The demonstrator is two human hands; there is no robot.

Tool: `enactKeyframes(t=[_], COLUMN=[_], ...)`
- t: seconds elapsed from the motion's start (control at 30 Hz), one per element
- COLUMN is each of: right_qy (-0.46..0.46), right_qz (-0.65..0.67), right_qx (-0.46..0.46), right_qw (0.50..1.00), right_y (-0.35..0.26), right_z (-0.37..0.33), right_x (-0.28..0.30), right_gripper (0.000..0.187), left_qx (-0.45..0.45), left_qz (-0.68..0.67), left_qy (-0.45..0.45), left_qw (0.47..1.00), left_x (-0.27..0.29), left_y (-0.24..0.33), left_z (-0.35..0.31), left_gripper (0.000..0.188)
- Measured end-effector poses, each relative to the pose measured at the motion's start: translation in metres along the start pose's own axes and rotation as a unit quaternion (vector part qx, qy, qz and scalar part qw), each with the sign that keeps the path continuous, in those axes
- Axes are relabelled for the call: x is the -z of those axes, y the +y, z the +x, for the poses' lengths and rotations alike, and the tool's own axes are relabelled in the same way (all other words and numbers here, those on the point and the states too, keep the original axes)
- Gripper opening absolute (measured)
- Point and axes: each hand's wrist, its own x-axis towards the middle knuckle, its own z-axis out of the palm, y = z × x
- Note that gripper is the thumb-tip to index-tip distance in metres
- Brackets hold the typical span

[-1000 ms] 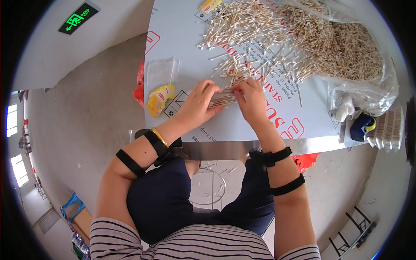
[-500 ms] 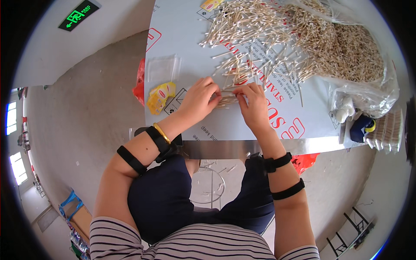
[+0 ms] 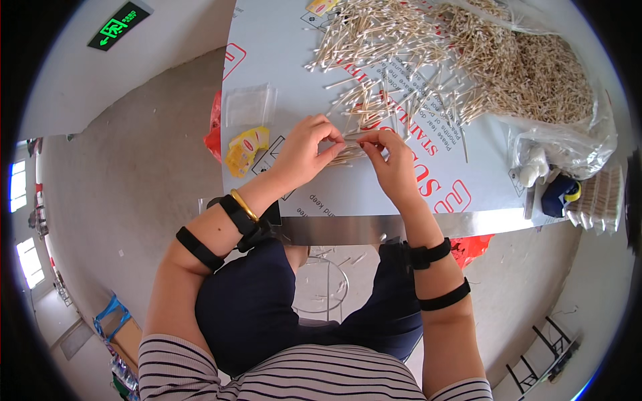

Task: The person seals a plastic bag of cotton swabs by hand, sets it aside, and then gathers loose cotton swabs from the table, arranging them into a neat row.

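Several cotton swabs (image 3: 349,158) lie side by side in a small row on the table, between and just below my fingertips. My left hand (image 3: 309,152) is closed in a thumb-and-finger pinch at the left end of a cotton swab (image 3: 352,138). From the other side my right hand (image 3: 393,164) pinches near that swab's right end, thumb bent under the forefinger. The fingers partly hide the swab and the row. Just beyond my hands is a loose group of swabs (image 3: 366,107), and farther off lies a larger spread heap (image 3: 384,37).
A clear plastic bag (image 3: 588,144) full of swabs slumps at the right. Near it sit a dark blue tape dispenser (image 3: 556,198) and packed swabs (image 3: 596,200). Clear small bags (image 3: 249,105) and yellow cards (image 3: 246,150) lie left. The table's metal edge (image 3: 341,230) is close to me.
My hands have shifted only slightly. The right thumb and forefinger have drawn into a tighter pinch, and the left fingers are a little straighter. The swab heaps look the same.
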Motion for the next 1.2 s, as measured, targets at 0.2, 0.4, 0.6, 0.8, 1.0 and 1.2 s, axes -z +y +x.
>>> enactKeyframes(t=[0.2,0.4,0.6,0.8,1.0,1.2], right_qy=[0.008,-0.001,-0.008,-0.014,0.026,0.079], right_qz=[0.024,0.057,0.067,-0.058,-0.076,-0.137], right_qx=[-0.047,-0.101,-0.12,-0.038,-0.026,0.038], right_qw=[0.999,0.993,0.991,0.997,0.996,0.987], right_y=[0.008,0.012,0.012,0.009,0.004,0.016], right_z=[-0.007,-0.016,-0.031,-0.05,-0.041,0.001], right_x=[-0.001,0.003,0.006,0.001,-0.005,0.005], right_gripper=[0.011,0.013,0.012,0.011,0.013,0.017], left_qx=[-0.005,-0.007,-0.028,-0.001,0.01,0.07], left_qz=[0.01,0.009,0.006,-0.001,0.134,0.058], left_qy=[-0.012,-0.034,-0.035,0.028,0.03,0.026], left_qw=[1.0,0.999,0.999,1.0,0.991,0.996], left_x=[0.001,0.0,-0.002,-0.002,-0.011,-0.001], left_y=[0.004,0.007,0.0,-0.005,-0.015,-0.024], left_z=[0.0,-0.001,-0.003,0.003,0.024,0.025], left_gripper=[0.01,0.011,0.01,0.015,0.017,0.009])
